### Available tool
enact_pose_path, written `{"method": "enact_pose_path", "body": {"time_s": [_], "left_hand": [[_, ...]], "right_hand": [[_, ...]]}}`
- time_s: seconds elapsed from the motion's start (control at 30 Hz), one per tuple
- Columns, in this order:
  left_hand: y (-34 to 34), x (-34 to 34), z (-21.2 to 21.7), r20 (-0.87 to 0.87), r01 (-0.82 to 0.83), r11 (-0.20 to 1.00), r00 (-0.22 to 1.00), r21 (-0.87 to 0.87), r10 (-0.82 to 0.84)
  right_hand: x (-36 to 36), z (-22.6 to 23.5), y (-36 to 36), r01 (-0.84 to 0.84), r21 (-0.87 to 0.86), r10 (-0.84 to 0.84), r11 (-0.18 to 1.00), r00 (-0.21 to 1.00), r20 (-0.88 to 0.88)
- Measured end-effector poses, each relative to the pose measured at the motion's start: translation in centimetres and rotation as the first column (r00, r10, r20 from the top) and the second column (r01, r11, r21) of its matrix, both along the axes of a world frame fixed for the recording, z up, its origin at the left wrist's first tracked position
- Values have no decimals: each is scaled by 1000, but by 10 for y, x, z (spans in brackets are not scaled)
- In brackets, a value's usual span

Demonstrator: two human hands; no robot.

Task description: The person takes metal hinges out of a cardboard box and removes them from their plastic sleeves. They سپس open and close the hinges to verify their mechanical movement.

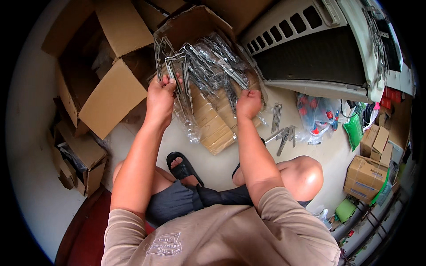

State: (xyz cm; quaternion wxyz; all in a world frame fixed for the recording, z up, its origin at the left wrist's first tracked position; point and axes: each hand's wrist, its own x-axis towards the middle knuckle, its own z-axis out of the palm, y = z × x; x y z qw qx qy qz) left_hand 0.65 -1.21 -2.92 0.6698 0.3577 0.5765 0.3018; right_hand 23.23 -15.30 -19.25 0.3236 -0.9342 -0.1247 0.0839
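My left hand [160, 98] is closed on a thin, grey folding metal frame [179, 73], its fingers and thumb pinching one leg. The frame stands upright over the near edge of an open cardboard box [217, 128]. My right hand [248, 104] is closed at the box's right side, its fingertips at the lower end of a silvery metal strip [235, 76]. A heap of similar frames in clear plastic wrap [202, 62] fills the box between and beyond my hands. Clear plastic film [191, 128] hangs over the near flap.
Open cardboard boxes [113, 99] stand at the left. A large pale cabinet with a dark panel [310, 57] rises at the right. Loose metal pieces [284, 137] lie on the floor near my right knee, with a clear bag of red and blue items [315, 115] beyond.
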Motion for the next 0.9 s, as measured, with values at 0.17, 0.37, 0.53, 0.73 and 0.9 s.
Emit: {"method": "enact_pose_path", "body": {"time_s": [0.17,0.37,0.53,0.73,0.9], "left_hand": [[-2,4,-1,16,25,1000,1000,-16,-25],[-4,7,3,-31,67,997,997,-24,-68],[-4,10,2,-35,58,998,998,-14,-58],[-6,12,7,-58,12,999,998,-41,-14],[-6,11,5,-39,27,999,999,-26,-28]], "right_hand": [[-4,18,14,-175,-84,176,981,984,10],[-6,10,14,-228,-103,226,968,974,-28],[-7,11,10,-275,-100,272,956,961,-43],[-37,20,4,-393,-68,390,917,919,-55],[-45,15,7,-379,31,380,925,920,-97]]}}
